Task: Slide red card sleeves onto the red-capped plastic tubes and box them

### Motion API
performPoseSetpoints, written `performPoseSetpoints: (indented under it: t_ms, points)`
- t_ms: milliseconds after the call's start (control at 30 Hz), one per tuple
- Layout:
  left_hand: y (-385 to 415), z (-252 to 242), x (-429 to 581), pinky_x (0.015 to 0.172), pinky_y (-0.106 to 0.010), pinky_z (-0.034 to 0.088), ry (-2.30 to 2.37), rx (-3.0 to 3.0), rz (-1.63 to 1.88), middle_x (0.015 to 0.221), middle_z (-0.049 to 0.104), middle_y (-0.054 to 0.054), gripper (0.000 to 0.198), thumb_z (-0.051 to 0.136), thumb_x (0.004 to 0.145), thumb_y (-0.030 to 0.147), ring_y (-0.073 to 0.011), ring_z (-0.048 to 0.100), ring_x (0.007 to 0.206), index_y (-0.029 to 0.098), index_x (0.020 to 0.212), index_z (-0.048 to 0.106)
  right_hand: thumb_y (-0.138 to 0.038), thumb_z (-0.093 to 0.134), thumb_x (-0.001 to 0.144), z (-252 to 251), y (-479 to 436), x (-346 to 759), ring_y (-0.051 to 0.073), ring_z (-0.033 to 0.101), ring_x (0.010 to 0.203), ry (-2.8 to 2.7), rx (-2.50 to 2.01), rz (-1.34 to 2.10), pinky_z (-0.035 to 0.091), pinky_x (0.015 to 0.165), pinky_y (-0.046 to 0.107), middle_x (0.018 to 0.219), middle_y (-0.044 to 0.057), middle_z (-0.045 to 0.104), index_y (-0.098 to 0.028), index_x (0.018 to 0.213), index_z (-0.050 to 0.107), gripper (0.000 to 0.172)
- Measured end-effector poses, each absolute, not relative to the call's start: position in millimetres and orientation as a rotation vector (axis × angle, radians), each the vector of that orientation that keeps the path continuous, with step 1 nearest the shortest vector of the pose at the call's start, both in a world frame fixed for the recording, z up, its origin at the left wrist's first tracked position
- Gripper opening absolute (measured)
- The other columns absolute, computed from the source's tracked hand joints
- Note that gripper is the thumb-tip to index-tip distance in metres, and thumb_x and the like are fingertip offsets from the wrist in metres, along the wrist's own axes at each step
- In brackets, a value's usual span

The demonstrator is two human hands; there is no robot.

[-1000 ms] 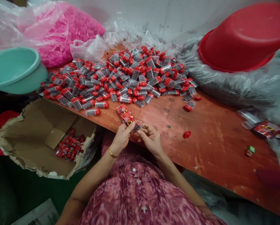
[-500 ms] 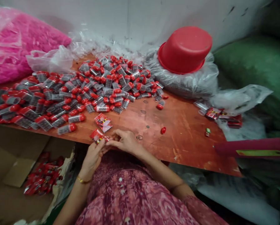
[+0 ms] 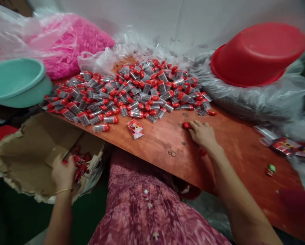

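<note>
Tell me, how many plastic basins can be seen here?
2. A teal basin sits at the far left beside the pink bag; a red basin lies upturned on the clear bag at the right. Others may be out of view.

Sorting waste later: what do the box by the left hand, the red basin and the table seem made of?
Box: corrugated cardboard, matte brown, torn ragged edges. Red basin: likely plastic, smooth, evenly coloured, slight sheen. Table: probably laminated board, reddish wood-grain look, scuffed pale patches.
</note>
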State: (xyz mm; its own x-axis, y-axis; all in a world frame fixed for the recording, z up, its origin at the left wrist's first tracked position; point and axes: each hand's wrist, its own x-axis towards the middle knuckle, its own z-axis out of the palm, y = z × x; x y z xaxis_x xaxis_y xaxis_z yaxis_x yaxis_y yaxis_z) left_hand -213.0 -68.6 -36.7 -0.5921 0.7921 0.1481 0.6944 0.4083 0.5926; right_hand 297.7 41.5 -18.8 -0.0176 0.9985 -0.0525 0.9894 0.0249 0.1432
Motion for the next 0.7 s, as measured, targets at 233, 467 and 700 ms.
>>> performPoseSetpoints:
  t_ms: [233, 467, 700]
  points:
    - [13.4, -17.8, -56.3, 0.108, -0.05, 0.028, 1.804, 2.162, 0.786, 0.14, 0.044, -0.016, 0.046, 0.044, 0.087, 0.038, -0.0298, 0.033, 0.134, 0.016, 0.126, 0.053, -0.03, 0.04, 0.088, -26.6, -9.4, 193.9, 0.031, 0.048, 0.106, 2.536, 1.995, 0.066, 0.034, 0.086, 0.043, 0.125, 0.014, 0.056, -0.019, 0.124, 0.053, 0.039]
    - [18.6, -32.6, -22.2, 0.109, -0.052, 0.024, 1.681, 2.357, 0.507, 0.142, 0.044, -0.012, 0.038, 0.044, 0.088, 0.026, -0.0301, 0.031, 0.136, 0.022, 0.123, 0.057, -0.04, 0.041, 0.091, -14.3, 16.8, 148.2, 0.025, 0.056, 0.098, 2.743, 2.113, -0.341, 0.037, 0.084, 0.037, 0.11, 0.014, 0.066, -0.015, 0.109, 0.062, 0.037]
    - [11.0, -45.7, -26.3, 0.109, -0.049, 0.026, 1.718, 2.28, 0.685, 0.138, 0.048, -0.015, 0.043, 0.046, 0.087, 0.03, -0.0276, 0.036, 0.133, 0.016, 0.127, 0.051, -0.049, 0.053, 0.084, -5.0, 54.8, 117.9, 0.024, 0.064, 0.082, 2.406, 2.191, -0.746, 0.038, 0.066, 0.03, 0.088, 0.011, 0.072, -0.017, 0.09, 0.069, 0.036]
